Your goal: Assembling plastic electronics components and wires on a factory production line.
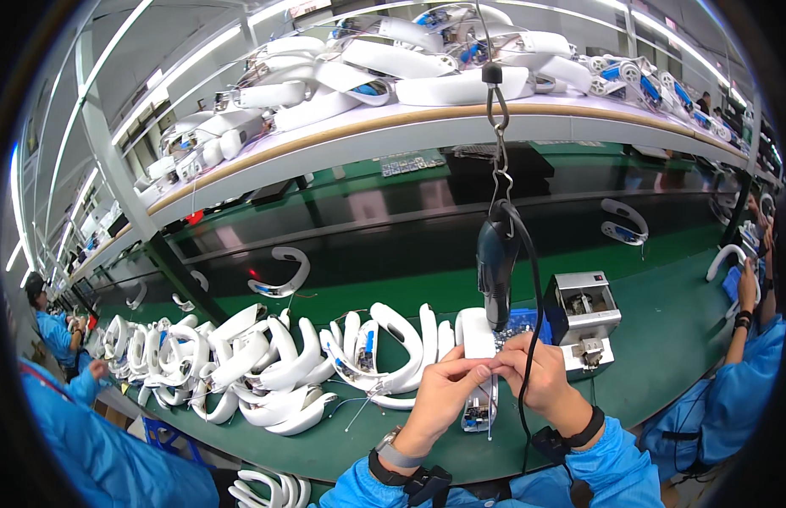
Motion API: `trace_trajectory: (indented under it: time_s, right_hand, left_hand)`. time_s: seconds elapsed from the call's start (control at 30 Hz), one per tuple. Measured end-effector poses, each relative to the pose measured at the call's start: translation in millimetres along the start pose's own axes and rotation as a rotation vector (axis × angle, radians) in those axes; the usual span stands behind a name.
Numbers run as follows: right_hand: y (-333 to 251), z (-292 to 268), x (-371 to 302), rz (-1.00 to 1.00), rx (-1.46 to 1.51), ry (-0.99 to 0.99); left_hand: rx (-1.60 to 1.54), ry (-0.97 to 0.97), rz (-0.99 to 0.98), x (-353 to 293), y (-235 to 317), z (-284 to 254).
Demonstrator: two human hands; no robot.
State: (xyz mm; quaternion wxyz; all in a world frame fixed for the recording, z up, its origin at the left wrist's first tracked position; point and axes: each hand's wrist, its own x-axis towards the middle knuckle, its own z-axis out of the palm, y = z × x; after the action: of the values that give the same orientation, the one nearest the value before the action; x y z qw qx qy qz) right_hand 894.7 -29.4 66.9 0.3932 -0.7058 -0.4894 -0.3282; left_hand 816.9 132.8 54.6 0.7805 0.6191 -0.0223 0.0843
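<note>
Close in front of me is a white curved housing (475, 333), the shape of a neckband. Its lower end lies open with a circuit board (476, 416) and thin wires showing. My left hand (444, 394) is closed on the housing, thumb and fingers pinched near its middle. My right hand (539, 379) is closed too, its fingertips meeting the left thumb; what they pinch is too small to make out. A dark electric screwdriver (497, 267) hangs tip down just above the hands. Its black cable (537, 288) loops down in front of my right hand.
White curved housings (274, 360) are piled left on the green bench (647, 339). Right of my hands stand a small metal machine (583, 317) and a blue bin (522, 322) of small parts. Beyond runs a dark conveyor (368, 245), under a loaded shelf (461, 118). Co-workers (723, 389) flank me.
</note>
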Motion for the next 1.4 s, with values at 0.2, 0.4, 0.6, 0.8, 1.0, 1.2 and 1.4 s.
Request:
trace_trajectory:
  time_s: [0.2, 0.4, 0.6, 0.8, 1.0, 1.2, 1.4]
  right_hand:
    - [0, 4, -1, -0.042, -0.005, 0.001]
    - [-2, 5, -6, 0.013, 0.082, 0.058]
    - [14, -3, 4, 0.067, 0.108, 0.278]
    - [14, 10, 89, 0.372, 0.936, 0.022]
    - [34, -25, 96, 0.514, 0.786, -0.009]
    - [8, -65, 90, 0.643, 0.877, 0.111]
    - [-30, -63, 92, 0.45, 0.954, 0.256]
  left_hand:
    - [-0.068, -0.015, -0.054, 1, -5, -8]
    - [-0.09, -0.013, -0.019, 4, -11, -7]
    - [0.083, -0.001, -0.002, 2, -6, -4]
    - [0.035, 0.02, -0.052, -1, -11, -2]
    - [0.068, -0.004, -0.023, 2, -5, 0]
    - [0.024, 0.004, -0.06, 8, -9, -2]
    - [0.116, -0.051, -0.023, 13, -11, 8]
